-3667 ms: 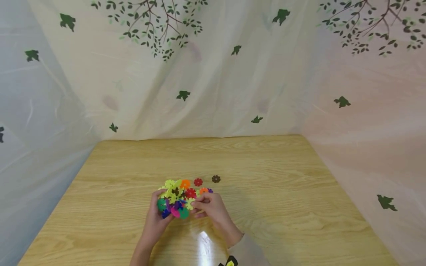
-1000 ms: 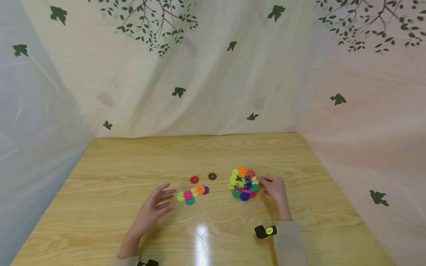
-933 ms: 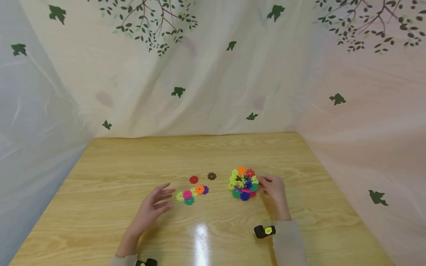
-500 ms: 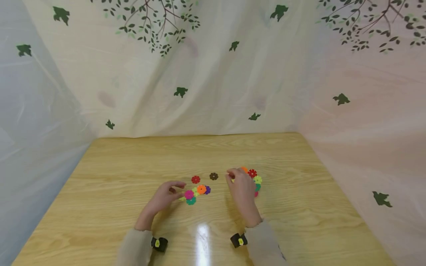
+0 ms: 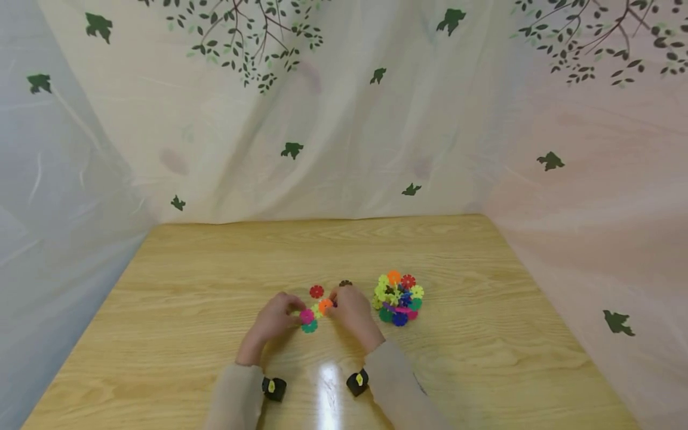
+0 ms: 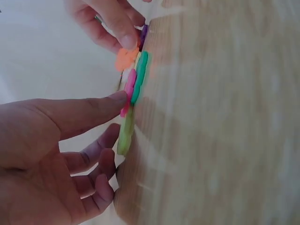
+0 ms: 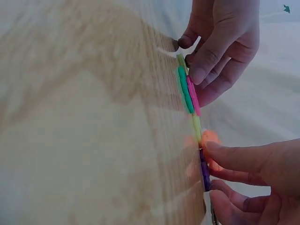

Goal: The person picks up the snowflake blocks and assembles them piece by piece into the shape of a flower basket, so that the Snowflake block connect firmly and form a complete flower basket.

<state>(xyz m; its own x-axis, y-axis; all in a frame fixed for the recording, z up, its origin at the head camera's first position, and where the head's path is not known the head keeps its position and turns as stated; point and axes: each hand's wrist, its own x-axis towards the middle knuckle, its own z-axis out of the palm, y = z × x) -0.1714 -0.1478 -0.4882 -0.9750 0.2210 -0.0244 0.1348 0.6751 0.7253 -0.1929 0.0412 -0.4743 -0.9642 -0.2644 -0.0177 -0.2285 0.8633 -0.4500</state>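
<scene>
Flower-shaped interlocking discs form a short flat row on the table. My left hand (image 5: 276, 319) is at its left end, its thumb on the pink disc (image 6: 128, 91) and its curled fingers around the yellow-green disc (image 6: 125, 133). The teal disc (image 5: 309, 326) lies against the pink one. At the right end my right hand (image 5: 352, 313) pinches the orange disc (image 7: 212, 137), which tilts up from the row. Beneath it the purple disc (image 7: 205, 171) shows edge-on. To the right stands a many-coloured cluster of joined discs (image 5: 399, 298), touched by neither hand.
A loose red disc (image 5: 316, 291) lies behind the row. Partly hidden behind my right hand is a brown disc (image 5: 346, 283). The wooden table (image 5: 484, 358) ends at a pale curtain (image 5: 344, 149) with leaf prints, which hangs at the back and sides.
The cluster, earlier held in the hands, now stands on the right. My right hand has left it and moved left to the orange disc. My left hand has come right onto the row.
</scene>
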